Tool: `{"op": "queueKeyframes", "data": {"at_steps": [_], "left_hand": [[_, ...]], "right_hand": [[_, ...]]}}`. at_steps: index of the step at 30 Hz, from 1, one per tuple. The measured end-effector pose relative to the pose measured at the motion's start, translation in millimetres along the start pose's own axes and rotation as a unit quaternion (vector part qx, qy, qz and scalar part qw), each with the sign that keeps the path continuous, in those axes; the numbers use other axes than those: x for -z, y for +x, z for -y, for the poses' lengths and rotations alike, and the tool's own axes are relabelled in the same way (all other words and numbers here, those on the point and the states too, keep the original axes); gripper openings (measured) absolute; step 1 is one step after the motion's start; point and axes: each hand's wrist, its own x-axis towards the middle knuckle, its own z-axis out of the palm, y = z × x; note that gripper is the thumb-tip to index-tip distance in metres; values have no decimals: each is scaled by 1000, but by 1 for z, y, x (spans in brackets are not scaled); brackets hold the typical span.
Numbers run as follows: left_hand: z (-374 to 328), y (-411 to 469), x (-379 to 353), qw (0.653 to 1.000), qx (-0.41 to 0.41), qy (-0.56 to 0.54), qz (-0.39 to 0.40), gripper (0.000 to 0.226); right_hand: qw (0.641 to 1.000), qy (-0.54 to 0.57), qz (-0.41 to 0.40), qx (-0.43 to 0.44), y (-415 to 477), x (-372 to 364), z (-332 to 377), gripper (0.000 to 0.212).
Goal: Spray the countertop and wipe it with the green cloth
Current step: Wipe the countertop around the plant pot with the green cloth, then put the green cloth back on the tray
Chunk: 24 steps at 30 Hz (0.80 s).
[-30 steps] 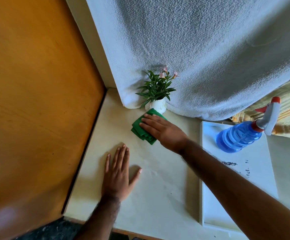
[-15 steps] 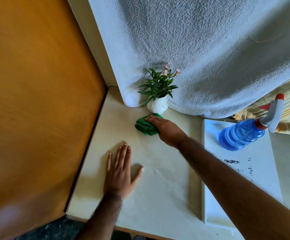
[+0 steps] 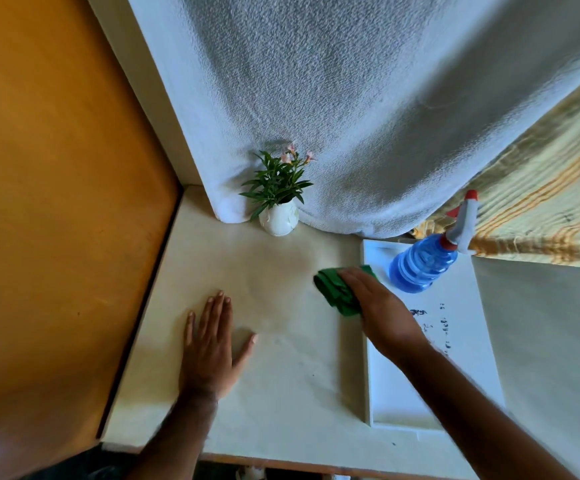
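Note:
My right hand (image 3: pixel 380 311) presses the folded green cloth (image 3: pixel 335 291) flat onto the cream countertop (image 3: pixel 281 386), right beside the left edge of a white tray (image 3: pixel 468 358). Part of the cloth is hidden under my fingers. My left hand (image 3: pixel 210 351) lies palm down on the countertop with fingers spread, holding nothing, to the left of the cloth. A blue spray bottle (image 3: pixel 423 263) with a white and red trigger stands at the far end of the tray, just right of the cloth.
A small white vase with a green plant (image 3: pixel 279 202) stands at the back against a hanging white towel (image 3: pixel 351 116). An orange wooden panel (image 3: pixel 56 202) walls the left side. A striped yellow cloth (image 3: pixel 541 209) hangs at the right. The counter's front edge runs along the bottom.
My right hand has slid the green cloth from beside the vase to the right and toward me, up to the tray's edge. My left hand has stayed flat in place.

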Motion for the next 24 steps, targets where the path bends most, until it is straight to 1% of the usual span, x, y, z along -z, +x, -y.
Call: {"op": "queueKeyframes", "data": {"at_steps": [4, 8, 10, 13, 15, 17, 19, 21, 22, 24], "left_hand": [[-1, 1, 0, 1000, 8, -8, 2, 90], [-2, 1, -1, 1000, 6, -19, -5, 90], [-4, 0, 0, 1000, 8, -17, -16, 89], [-5, 1, 0, 999, 5, -13, -33, 89], [-5, 0, 0, 1000, 4, -9, -28, 89], [-4, 1, -1, 1000, 3, 0, -20, 89], [-5, 1, -1, 1000, 7, 3, -5, 89], [-7, -1, 2, 1000, 9, 3, 17, 92], [-8, -1, 5, 999, 11, 3, 32, 95], [-9, 3, 15, 997, 11, -3, 77, 108]], "right_hand": [[994, -44, -46, -88, -63, 2, -33, 77], [988, -81, -54, -120, -100, -12, -59, 73], [989, -84, -44, -109, -108, -21, -68, 73], [991, -107, -7, -83, -117, -31, -76, 77], [987, -143, 8, -72, -122, -37, -78, 78], [982, -175, 22, -75, -123, -41, -77, 86], [978, -186, 34, -92, -121, -42, -75, 95], [976, -186, 52, -105, -122, -38, -70, 100], [976, -186, 54, -102, -121, -35, -67, 101], [979, -180, 42, -83, -113, -22, -56, 95]]}}
